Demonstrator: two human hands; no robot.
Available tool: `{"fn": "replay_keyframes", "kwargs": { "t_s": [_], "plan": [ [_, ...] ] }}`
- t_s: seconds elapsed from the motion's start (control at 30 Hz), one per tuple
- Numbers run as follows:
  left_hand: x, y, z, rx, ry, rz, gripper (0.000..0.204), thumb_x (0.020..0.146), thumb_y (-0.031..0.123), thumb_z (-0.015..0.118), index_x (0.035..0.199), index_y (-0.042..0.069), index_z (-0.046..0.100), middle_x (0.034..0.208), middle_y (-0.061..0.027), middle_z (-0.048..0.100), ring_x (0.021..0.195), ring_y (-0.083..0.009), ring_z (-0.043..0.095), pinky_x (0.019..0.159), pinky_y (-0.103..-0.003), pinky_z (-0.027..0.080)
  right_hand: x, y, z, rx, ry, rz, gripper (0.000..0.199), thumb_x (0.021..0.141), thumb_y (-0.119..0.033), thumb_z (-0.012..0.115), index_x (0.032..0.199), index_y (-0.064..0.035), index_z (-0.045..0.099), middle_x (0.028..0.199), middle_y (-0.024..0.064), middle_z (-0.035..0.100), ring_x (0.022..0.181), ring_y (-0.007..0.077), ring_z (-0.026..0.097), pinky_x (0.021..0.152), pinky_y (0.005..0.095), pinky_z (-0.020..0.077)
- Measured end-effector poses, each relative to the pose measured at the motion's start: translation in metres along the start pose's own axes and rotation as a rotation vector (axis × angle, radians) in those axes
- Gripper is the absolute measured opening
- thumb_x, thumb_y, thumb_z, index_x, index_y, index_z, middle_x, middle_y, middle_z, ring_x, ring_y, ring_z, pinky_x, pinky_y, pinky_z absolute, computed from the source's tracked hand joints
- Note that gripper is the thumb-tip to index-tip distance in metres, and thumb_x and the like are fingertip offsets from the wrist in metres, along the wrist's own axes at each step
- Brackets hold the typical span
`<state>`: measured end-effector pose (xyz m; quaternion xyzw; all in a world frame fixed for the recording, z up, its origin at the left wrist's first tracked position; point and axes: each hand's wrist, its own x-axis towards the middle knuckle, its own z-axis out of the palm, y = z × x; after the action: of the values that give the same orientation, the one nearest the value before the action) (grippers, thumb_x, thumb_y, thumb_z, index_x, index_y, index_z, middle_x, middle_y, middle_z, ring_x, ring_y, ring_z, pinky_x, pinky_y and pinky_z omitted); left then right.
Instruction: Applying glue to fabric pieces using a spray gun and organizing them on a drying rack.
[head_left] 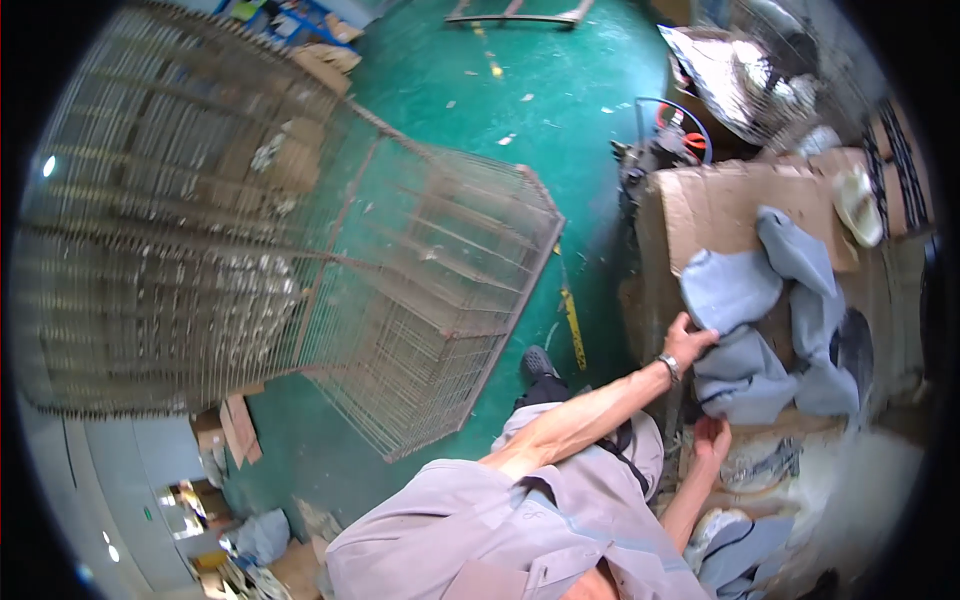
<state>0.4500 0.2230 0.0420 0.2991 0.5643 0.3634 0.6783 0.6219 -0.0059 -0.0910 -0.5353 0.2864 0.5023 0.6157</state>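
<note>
A pile of grey-blue cloth pieces [770,330] lies on a brown cardboard-covered surface [710,200] at the right. My left hand [690,340], with a watch on its wrist, reaches across my body and grips the left edge of the cloth. My right hand [712,440] is lower down, at the bottom edge of the same pile, with its fingers curled; what it holds is hidden. Just below the right hand lie a white patterned bundle [760,465] and another grey-blue piece [745,550].
A large rusty wire cage [300,230] stands on the green floor [520,110] to my left. A yellow strip [573,330] lies on the floor by my shoe [538,365]. A silver foil sheet [740,80], a small machine [665,145] and cardboard scraps [235,425] lie around.
</note>
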Motion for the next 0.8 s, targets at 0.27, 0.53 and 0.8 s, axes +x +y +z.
{"fn": "replay_keyframes", "kwargs": {
  "t_s": [0.27, 0.53, 0.8],
  "plan": [
    [-0.012, 0.0, -0.002, 0.017, 0.058, 0.058, 0.062, 0.072, 0.028, 0.087, 0.123, 0.003, 0.062, 0.114, -0.0135, 0.074, 0.104, -0.0243, 0.07, 0.091, -0.038, 0.055, 0.014, -0.01, 0.021, -0.19, 0.155, 0.031, 0.016, 0.091, -0.036, 0.076, 0.095, -0.0226, 0.068, 0.078, -0.0023, 0.06, 0.07, 0.0178, 0.058, 0.073, 0.0402, 0.0563],
    [-0.013, -0.007, 0.002, 0.082, 0.071, 0.093, 0.069, 0.071, 0.028, 0.088, 0.126, -0.001, 0.059, 0.118, -0.0175, 0.071, 0.107, -0.0271, 0.067, 0.094, -0.04, 0.053, -0.007, -0.012, 0.037, -0.268, 0.289, 0.091, 0.035, 0.09, -0.045, 0.071, 0.084, -0.0111, 0.062, 0.066, 0.0039, 0.061, 0.055, 0.0186, 0.059, 0.05, 0.0354, 0.0529],
    [-0.033, 0.021, 0.001, -0.056, -0.01, 0.092, 0.05, 0.076, 0.021, 0.086, 0.115, 0.004, 0.059, 0.104, -0.0076, 0.071, 0.095, -0.0162, 0.064, 0.086, -0.035, 0.054, 0.038, -0.006, -0.014, -0.232, 0.071, 0.051, 0.017, 0.095, -0.024, 0.065, 0.086, -0.0098, 0.065, 0.07, 0.0055, 0.062, 0.055, 0.0202, 0.057, 0.049, 0.032, 0.05]
  ]
}}
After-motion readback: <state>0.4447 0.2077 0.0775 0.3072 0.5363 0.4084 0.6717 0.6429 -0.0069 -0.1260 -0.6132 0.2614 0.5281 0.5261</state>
